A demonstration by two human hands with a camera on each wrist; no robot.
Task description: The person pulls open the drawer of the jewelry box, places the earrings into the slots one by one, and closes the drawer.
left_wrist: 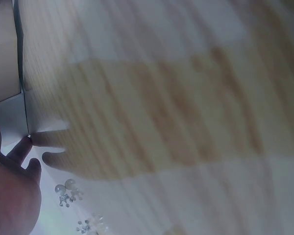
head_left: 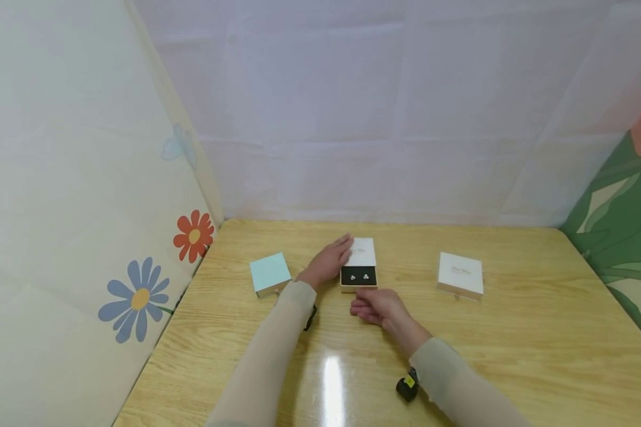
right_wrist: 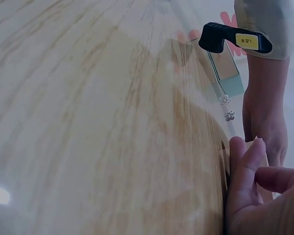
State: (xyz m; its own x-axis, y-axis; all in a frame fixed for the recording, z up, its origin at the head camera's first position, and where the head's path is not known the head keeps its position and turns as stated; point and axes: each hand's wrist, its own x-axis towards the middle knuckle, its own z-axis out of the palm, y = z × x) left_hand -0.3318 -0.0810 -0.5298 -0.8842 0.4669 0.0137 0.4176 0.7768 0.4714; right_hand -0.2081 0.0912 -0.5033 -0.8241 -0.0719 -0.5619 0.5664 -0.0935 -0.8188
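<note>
A white jewelry box (head_left: 362, 251) stands at the middle of the table, its drawer (head_left: 359, 289) pulled partly out toward me. Two small earrings (head_left: 359, 277) with pearls sit on the drawer's black lining. My left hand (head_left: 328, 259) rests against the box's left side with its fingers stretched forward; how its thumb lies is hidden. In front of the drawer, my right hand (head_left: 381, 305) has curled fingers. In the right wrist view, that hand's thumb and fingers (right_wrist: 250, 156) pinch at the drawer's front, but they cover the exact spot they grip.
A light teal box (head_left: 270, 271) lies closed left of my left hand. Farther right is another closed white box (head_left: 460, 272) with a pale printed lid. All stand on a wooden table (head_left: 534, 332), with cloth hung behind (head_left: 395, 118).
</note>
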